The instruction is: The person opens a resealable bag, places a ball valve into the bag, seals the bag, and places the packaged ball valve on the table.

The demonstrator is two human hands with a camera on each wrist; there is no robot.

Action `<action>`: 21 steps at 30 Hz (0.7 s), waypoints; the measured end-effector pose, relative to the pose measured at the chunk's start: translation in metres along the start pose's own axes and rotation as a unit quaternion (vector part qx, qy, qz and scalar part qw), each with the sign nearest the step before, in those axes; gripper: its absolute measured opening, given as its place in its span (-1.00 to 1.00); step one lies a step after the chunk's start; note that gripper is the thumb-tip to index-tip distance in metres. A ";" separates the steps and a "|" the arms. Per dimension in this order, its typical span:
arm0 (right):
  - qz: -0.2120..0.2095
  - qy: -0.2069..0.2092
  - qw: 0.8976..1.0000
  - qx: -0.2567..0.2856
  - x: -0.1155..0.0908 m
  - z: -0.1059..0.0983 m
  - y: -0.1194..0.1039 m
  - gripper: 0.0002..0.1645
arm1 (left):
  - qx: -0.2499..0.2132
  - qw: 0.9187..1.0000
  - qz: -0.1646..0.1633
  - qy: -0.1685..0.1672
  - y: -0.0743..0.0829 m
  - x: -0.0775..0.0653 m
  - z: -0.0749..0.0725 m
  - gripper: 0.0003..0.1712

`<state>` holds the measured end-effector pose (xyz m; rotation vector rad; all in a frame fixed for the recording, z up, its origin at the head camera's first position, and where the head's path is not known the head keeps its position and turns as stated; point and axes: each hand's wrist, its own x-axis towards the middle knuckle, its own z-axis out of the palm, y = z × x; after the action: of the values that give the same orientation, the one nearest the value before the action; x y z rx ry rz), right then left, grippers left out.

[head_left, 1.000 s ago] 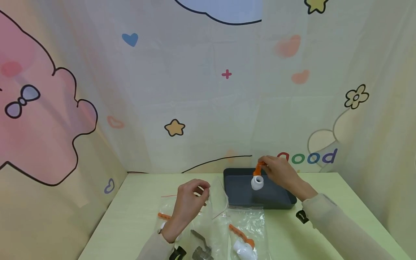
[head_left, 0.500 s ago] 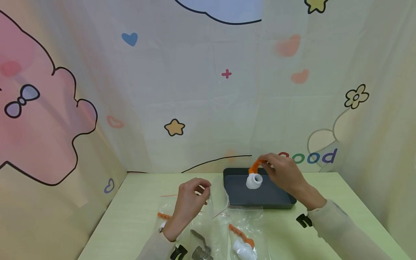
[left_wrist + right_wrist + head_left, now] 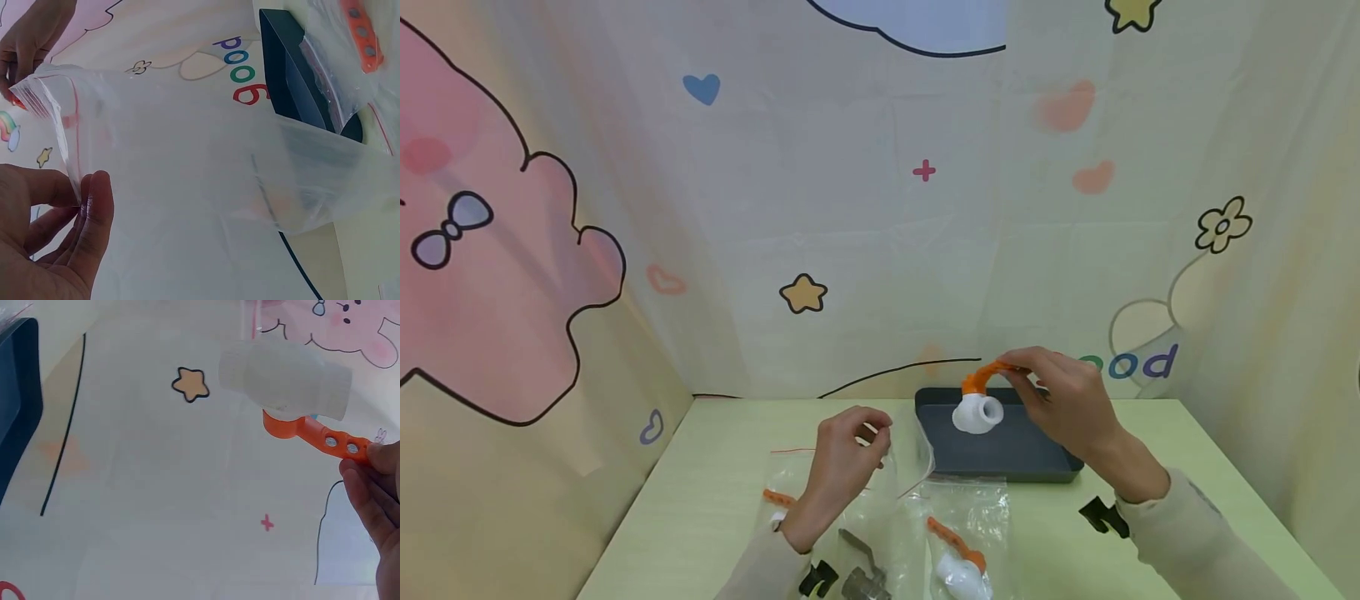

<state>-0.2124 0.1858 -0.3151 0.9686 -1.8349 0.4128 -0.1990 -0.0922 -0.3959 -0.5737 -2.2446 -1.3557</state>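
Observation:
My right hand (image 3: 1070,408) pinches the end of the orange lever of a white plastic ball valve (image 3: 974,414), whose body hangs below over the tray's left part. In the right wrist view the valve body (image 3: 287,378) is white and tubular, and two round metal dots show on the lever (image 3: 319,436). My left hand (image 3: 846,454) pinches the top edge of a clear zip bag (image 3: 169,150) with a red line along its opening. The bag hangs from thumb and fingertips, its mouth partly spread in the left wrist view.
A dark blue-grey tray (image 3: 1000,454) stands at the back of the pale table (image 3: 677,500). Nearer lie another bagged white valve with an orange lever (image 3: 958,562), a grey metal valve (image 3: 865,579), and a further orange lever (image 3: 778,497) left of my left wrist.
My right hand has shifted slightly right while the valve swung left and tilted, its lever now lying flatter and its open end turned right. The left hand has moved only slightly right, still holding the bag.

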 end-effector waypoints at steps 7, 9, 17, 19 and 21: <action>-0.019 0.050 0.998 0.013 0.011 -0.004 -0.016 -0.55 | 0.003 1.000 -0.002 0.006 0.003 0.003 0.005 -0.89; -0.028 0.068 0.997 0.014 0.014 -0.004 -0.021 -0.56 | 0.004 1.000 0.001 0.010 0.004 0.004 0.007 -0.89; -0.041 0.091 0.994 0.038 0.018 0.000 -0.037 -0.57 | -0.006 1.000 -0.002 0.007 0.008 0.006 0.012 -0.88; -0.046 0.092 0.993 0.049 0.018 0.002 -0.040 -0.58 | -0.009 1.000 -0.003 0.006 0.009 0.006 0.013 -0.87; -0.053 0.093 0.992 0.059 0.017 0.006 -0.042 -0.60 | -0.010 1.000 -0.002 0.007 0.009 0.006 0.014 -0.87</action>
<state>-0.1873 0.1487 -0.3085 1.0651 -1.5978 0.5324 -0.2009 -0.0747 -0.3918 -0.5659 -2.2240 -1.3812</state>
